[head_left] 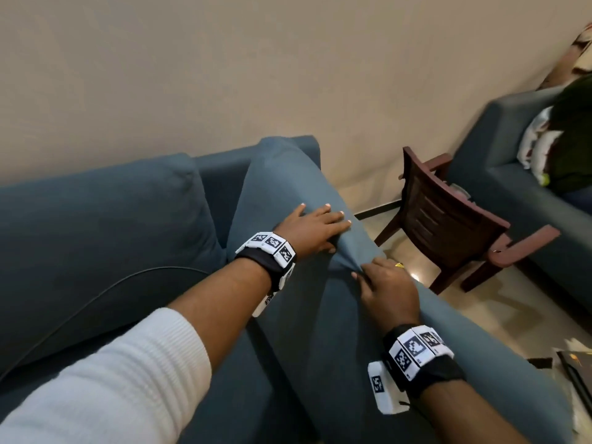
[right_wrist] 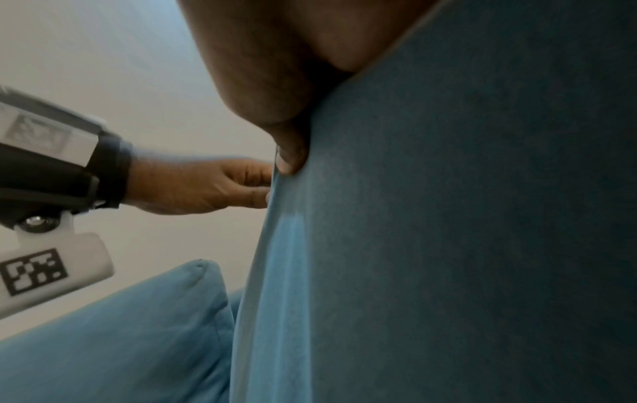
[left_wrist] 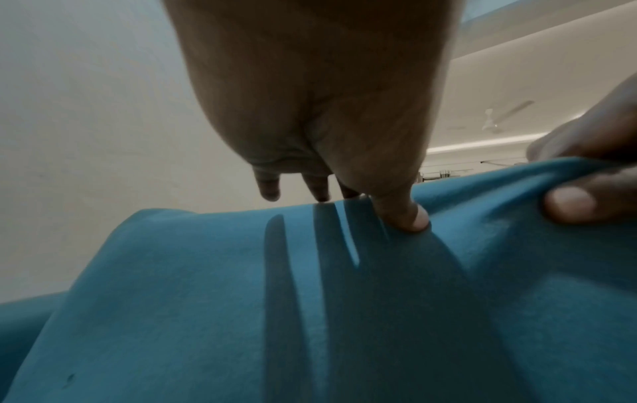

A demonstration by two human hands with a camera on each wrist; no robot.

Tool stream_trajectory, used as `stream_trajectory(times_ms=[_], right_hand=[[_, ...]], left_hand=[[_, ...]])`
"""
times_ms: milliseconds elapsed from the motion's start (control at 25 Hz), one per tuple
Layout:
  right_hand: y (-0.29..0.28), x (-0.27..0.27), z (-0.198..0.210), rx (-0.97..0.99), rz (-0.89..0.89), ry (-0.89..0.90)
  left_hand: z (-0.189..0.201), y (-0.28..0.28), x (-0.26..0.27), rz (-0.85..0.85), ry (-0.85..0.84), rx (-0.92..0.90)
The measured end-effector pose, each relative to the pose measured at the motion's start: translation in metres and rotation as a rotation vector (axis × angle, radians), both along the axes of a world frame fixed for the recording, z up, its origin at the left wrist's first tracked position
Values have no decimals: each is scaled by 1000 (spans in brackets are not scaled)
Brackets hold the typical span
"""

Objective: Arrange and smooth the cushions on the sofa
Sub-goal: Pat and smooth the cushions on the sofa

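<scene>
A large blue seat cushion (head_left: pixel 320 331) stands tilted on its edge on the blue sofa (head_left: pixel 250 395), running from the backrest towards me. My left hand (head_left: pixel 315 229) lies on its upper edge with fingers straight, and the thumb (left_wrist: pixel 410 218) presses into the cover. My right hand (head_left: pixel 381 280) pinches a raised fold of the cover just right of the left thumb. In the left wrist view the right hand's fingers (left_wrist: pixel 586 196) bunch the cloth. In the right wrist view the thumb (right_wrist: pixel 289 161) presses the cushion (right_wrist: pixel 448 245), with the left hand (right_wrist: pixel 206 188) beyond it.
A blue back cushion (head_left: pixel 96 225) leans against the backrest at left, with a black cable (head_left: pixel 96 299) across the seat below it. A dark wooden chair (head_left: pixel 448 219) stands on the floor to the right. Behind it is a second blue sofa (head_left: pixel 493 174) with a patterned pillow (head_left: pixel 538 139) and a seated person.
</scene>
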State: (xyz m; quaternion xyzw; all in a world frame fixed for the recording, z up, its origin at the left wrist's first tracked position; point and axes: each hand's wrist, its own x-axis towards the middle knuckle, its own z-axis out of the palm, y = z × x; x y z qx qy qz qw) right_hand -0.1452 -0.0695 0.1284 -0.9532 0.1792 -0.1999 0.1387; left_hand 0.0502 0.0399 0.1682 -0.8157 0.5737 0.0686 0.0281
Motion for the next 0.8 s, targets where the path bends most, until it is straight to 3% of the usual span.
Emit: stream_trajectory(times_ms=[200,320,480,640,800], right_hand=[[16,-26,67,-141,34,25],[21,-47,104,-254,77,63],[29,-84,127,-245,191,126],[36,-118,144,-229,333,101],[58,-122,151,-172,416,14]], left_hand=[[-2,66,3,144,-23,-171],[-22,87,-27,178,-11,-433],[-36,118,-81,277,-54,-734],[-11,159,-139,320,-107,-780],[9,208,-182,466,-79,-685]])
